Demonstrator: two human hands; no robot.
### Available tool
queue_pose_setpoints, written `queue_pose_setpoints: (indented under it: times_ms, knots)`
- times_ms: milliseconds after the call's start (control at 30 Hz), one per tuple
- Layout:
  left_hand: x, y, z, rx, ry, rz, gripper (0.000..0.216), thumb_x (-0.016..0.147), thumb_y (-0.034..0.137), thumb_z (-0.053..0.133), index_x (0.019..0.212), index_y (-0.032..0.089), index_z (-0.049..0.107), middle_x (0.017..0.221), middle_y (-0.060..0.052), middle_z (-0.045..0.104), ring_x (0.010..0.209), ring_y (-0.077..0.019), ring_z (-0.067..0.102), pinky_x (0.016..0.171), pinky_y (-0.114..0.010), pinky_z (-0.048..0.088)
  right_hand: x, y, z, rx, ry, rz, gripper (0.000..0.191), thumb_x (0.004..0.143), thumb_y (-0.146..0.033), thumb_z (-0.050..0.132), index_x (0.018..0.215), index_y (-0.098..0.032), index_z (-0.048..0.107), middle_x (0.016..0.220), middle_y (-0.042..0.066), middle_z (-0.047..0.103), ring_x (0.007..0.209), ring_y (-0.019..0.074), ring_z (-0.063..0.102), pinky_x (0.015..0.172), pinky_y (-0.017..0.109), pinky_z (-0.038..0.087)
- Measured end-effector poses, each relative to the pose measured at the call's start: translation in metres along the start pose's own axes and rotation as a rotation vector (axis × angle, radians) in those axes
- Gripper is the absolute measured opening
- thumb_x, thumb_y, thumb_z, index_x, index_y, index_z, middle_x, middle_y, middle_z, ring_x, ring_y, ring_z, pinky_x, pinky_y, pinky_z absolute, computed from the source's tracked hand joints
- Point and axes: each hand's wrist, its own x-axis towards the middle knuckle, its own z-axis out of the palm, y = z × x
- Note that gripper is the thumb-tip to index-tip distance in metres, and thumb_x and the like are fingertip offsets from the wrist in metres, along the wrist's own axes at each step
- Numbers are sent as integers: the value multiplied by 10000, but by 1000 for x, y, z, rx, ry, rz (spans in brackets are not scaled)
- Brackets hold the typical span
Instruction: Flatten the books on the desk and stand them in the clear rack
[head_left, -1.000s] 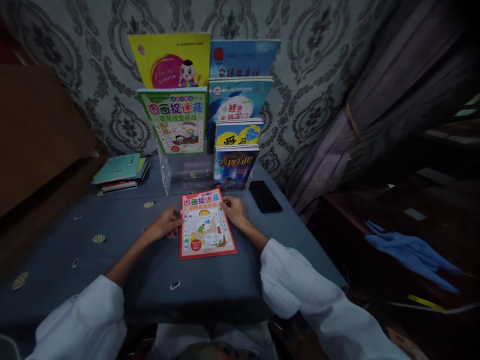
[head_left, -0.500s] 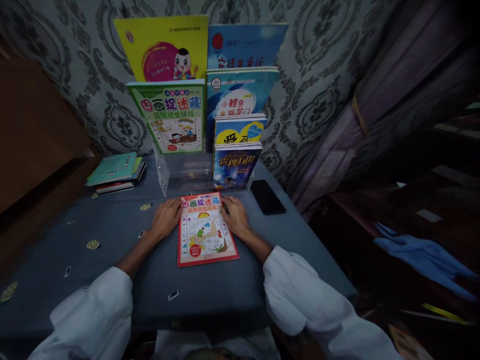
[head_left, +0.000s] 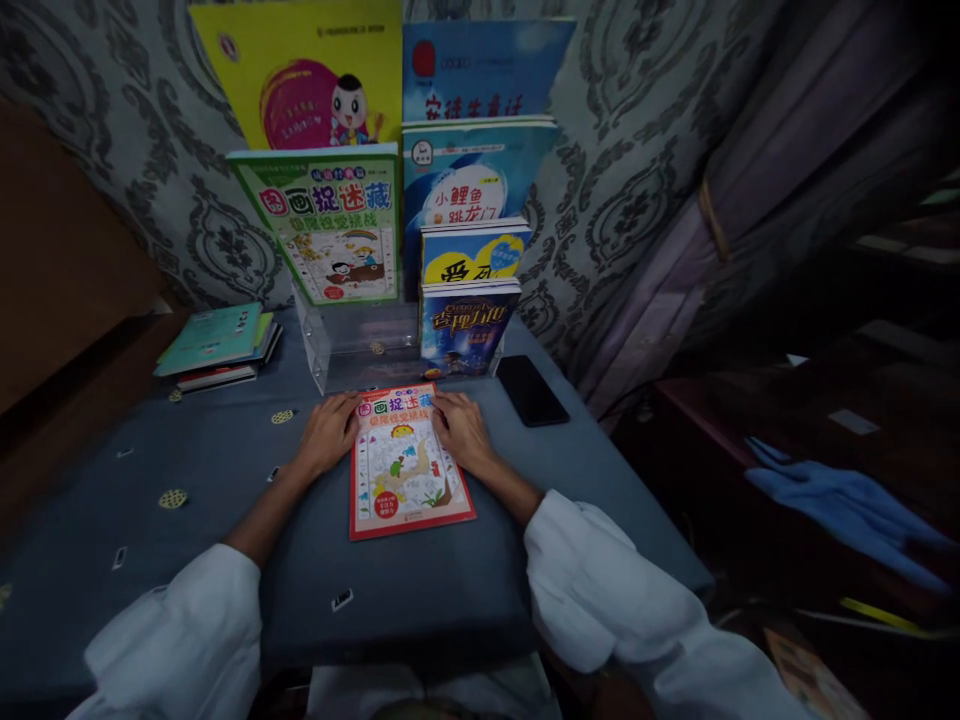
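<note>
A picture book (head_left: 405,470) with a red border and a cartoon cover lies flat on the table in front of me. My left hand (head_left: 330,432) rests at its upper left edge, fingers bent against the side. At the upper right edge, my right hand (head_left: 463,430) has its fingers curled over the cover. Both hands grip the book between them; the thumbs are partly hidden. Just beyond it stands a clear stepped book rack (head_left: 352,362), holding a green picture book (head_left: 337,225) on the left and a dark blue book (head_left: 465,330) at the lower right.
A black phone (head_left: 532,390) lies right of the rack. Several stacked books (head_left: 214,340) sit at the table's back left. Higher on the rack are a yellow book (head_left: 300,60), a blue book (head_left: 487,65) and others. A patterned wall covering and a curtain (head_left: 660,270) stand behind.
The view has shifted slightly, so the rack and books appear a little further left. Both hands stay at the sides of the picture book, which lies in the same place on the table.
</note>
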Motion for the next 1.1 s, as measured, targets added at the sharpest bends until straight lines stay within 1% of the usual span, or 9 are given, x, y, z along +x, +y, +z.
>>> queue_pose_setpoints:
  times_ms: [200, 300, 367, 433, 533, 667, 900, 1100]
  knots:
    - [2, -7, 6, -5, 30, 13, 408, 943, 230, 426, 1293, 184, 631, 1373, -122, 644, 1270, -284, 584, 1040, -477, 467, 0, -4, 0, -24, 4, 6, 356, 965, -145, 475, 1257, -117, 678, 1331, 157, 667, 1225, 300, 559, 1012, 444, 430]
    - [2, -8, 7, 1, 38, 27, 409, 974, 299, 412, 1296, 179, 633, 1378, -132, 641, 1273, -298, 585, 1033, -495, 474, 0, -5, 0, -22, 9, -4, 342, 966, -147, 483, 1242, -139, 685, 1317, 151, 673, 1213, 295, 562, 1006, 442, 431]
    - [1, -8, 6, 2, 40, 51, 430, 987, 361, 417, 1320, 184, 623, 1397, -128, 632, 1311, -300, 560, 1062, -493, 458, 0, -5, 0, -19, 18, -7, 336, 963, -145, 489, 1234, -147, 688, 1313, 147, 675, 1210, 294, 562, 1006, 444, 432]
    - [0, -8, 6, -1, 17, 94, 472, 994, 415, 420, 1375, 194, 590, 1443, -116, 603, 1363, -293, 521, 1106, -489, 426, -1, -4, 0, -16, 26, -6, 337, 957, -141, 493, 1233, -148, 686, 1312, 146, 675, 1205, 294, 563, 1005, 446, 435]
    - [-2, -11, 5, 2, -55, 142, 556, 1013, 484, 382, 1467, 191, 508, 1526, -114, 526, 1424, -291, 466, 1156, -505, 375, -1, -3, 1, -10, 30, -5, 338, 955, -145, 497, 1240, -146, 679, 1324, 144, 668, 1213, 292, 557, 1009, 442, 436]
    - [-4, -17, 2, 3, -120, 129, 609, 1025, 547, 345, 1518, 206, 449, 1577, -109, 457, 1464, -287, 420, 1167, -512, 365, -3, -3, 5, -8, 26, -14, 341, 955, -152, 494, 1249, -142, 668, 1330, 149, 658, 1221, 287, 548, 1021, 439, 430]
    - [-10, -20, 1, -14, -122, 100, 607, 1019, 580, 360, 1522, 253, 450, 1572, -90, 465, 1454, -282, 437, 1170, -531, 368, -5, -4, 9, 3, 23, -33, 364, 955, -164, 496, 1282, -185, 652, 1338, 132, 649, 1202, 289, 548, 1005, 446, 446]
    - [-9, -19, 1, 22, -131, 130, 616, 1027, 573, 327, 1528, 231, 438, 1587, -90, 439, 1480, -280, 398, 1178, -542, 364, -5, 0, 10, 56, 26, -43, 370, 935, -149, 507, 1270, -163, 664, 1360, 134, 643, 1218, 293, 552, 1021, 454, 450]
